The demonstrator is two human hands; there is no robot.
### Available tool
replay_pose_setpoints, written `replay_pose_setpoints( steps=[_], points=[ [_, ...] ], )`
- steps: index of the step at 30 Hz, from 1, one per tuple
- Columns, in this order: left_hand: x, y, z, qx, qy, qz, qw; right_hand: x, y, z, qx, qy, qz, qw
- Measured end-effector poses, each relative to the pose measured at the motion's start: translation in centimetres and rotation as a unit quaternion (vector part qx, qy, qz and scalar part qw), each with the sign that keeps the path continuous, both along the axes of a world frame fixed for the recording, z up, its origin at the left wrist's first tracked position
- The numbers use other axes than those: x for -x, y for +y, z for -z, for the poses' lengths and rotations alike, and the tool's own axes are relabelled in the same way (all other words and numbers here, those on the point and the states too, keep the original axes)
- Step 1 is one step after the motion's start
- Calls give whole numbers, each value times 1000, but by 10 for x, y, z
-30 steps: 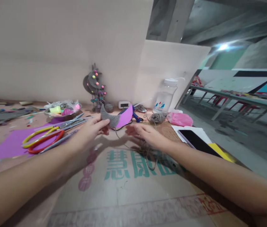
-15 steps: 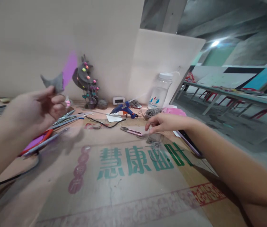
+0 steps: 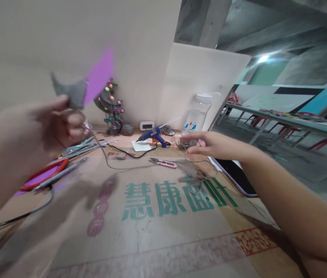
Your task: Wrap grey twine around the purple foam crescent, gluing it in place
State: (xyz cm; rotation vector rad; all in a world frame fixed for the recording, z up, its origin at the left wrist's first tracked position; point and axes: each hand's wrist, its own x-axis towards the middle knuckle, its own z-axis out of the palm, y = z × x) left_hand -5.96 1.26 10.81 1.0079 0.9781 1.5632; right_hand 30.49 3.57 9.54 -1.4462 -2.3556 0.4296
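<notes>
The left hand (image 3: 44, 123) pinches a flat purple crescent, partly wrapped in grey yarn (image 3: 78, 92), its thumb and fingers closed on the lower edge of the wrapped part. The crescent stands above this grip, off the bench (image 3: 12, 208), its bare purple end slanting up to the right. A thin grey strand (image 3: 117, 168) runs from beneath the left hand towards the right hand (image 3: 210, 144), whose grip is spread, fingers and thumb apart, before a loose grey yarn ball (image 3: 189, 143); contact cannot be told.
</notes>
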Motion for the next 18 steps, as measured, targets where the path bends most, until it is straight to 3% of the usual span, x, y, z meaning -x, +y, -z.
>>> replay_pose_setpoints(
  steps=[3, 6, 8, 10, 13, 16, 18],
  points=[
    [-37, -27, 15, 15, 59, 121, 991, 51, -21, 25, 19, 201, -76, 977],
    [-55, -28, 45, 10, 83, 218, 972, 93, -39, 58, 102, 312, -173, 929],
    [-60, -23, 64, 20, 104, 205, 973, 110, -47, 76, 189, 353, -199, 894],
    [-61, -19, 76, 20, 134, 154, 979, 117, -53, 86, 270, 355, -175, 878],
    [-63, -17, 87, 29, 181, 91, 979, 115, -57, 91, 283, 307, -108, 902],
    [-68, -16, 96, 45, 184, 92, 978, 109, -59, 90, 161, 216, -96, 958],
    [-72, -16, 101, 64, 165, 104, 979, 105, -58, 90, 81, 140, -115, 980]
  ],
)
